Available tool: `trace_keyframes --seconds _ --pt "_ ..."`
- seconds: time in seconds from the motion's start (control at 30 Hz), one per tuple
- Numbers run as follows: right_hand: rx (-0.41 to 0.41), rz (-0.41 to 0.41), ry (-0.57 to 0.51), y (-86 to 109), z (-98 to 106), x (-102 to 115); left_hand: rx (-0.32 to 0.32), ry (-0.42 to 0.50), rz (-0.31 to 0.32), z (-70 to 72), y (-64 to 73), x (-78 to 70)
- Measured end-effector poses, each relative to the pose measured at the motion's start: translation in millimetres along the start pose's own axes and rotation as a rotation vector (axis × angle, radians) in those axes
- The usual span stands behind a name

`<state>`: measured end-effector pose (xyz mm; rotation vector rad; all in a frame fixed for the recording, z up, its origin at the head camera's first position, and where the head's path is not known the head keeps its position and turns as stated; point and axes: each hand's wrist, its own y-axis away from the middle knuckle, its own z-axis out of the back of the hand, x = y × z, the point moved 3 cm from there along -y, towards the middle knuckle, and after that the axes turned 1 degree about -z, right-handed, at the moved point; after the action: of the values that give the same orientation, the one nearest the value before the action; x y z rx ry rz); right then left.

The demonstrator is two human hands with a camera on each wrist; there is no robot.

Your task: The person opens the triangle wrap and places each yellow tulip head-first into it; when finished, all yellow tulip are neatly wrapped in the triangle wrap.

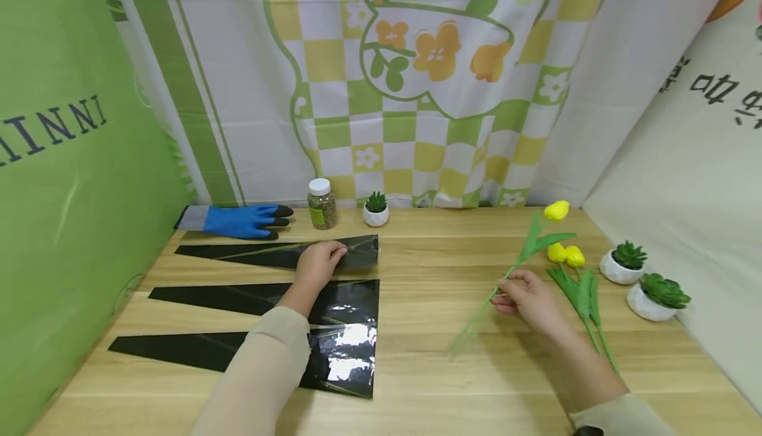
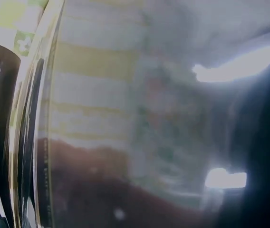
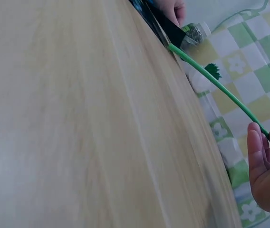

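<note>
My left hand pinches the top layer of the farthest black flower sleeve, near its wide right end. In the left wrist view a dark flap of film curls up beside the fingers, and glossy film fills most of the picture. My right hand holds an artificial yellow tulip by its green stem, with the bloom up and the stem's lower end slanting left towards the sleeves. In the right wrist view the stem runs from the fingertips to the sleeve's edge in the background.
Two more black sleeves lie nearer on the wooden table. Two yellow tulips lie right of my right hand, beside two potted succulents. A blue glove, a jar and a small succulent are along the back.
</note>
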<state>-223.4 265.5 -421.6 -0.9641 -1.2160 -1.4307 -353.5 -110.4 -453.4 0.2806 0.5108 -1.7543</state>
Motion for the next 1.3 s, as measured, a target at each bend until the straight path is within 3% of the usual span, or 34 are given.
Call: trace_keyframes --seconds 0.23,0.6,0.73,1.0,1.3 --pt "-0.123 -0.033 -0.301 -26.8 -31 9 -0.031 0.025 0.001 -0.5 5.7 -6.1" --pt "-0.429 -0.052 -0.506 -69.5 -79 8 -0.062 0.020 0.004 -7.4 14.1 -11.3" --pt "-0.442 -0.074 -0.532 -79.8 -98 5 -0.075 0.023 0.002 -8.1 16.0 -10.7" --pt "-0.369 -0.122 -0.554 -84.6 -138 7 -0.080 0.016 0.019 -11.4 16.4 -7.4" --pt "-0.348 -0.117 -0.566 -88.4 -171 9 -0.094 0.006 0.007 -13.5 17.6 -6.8"
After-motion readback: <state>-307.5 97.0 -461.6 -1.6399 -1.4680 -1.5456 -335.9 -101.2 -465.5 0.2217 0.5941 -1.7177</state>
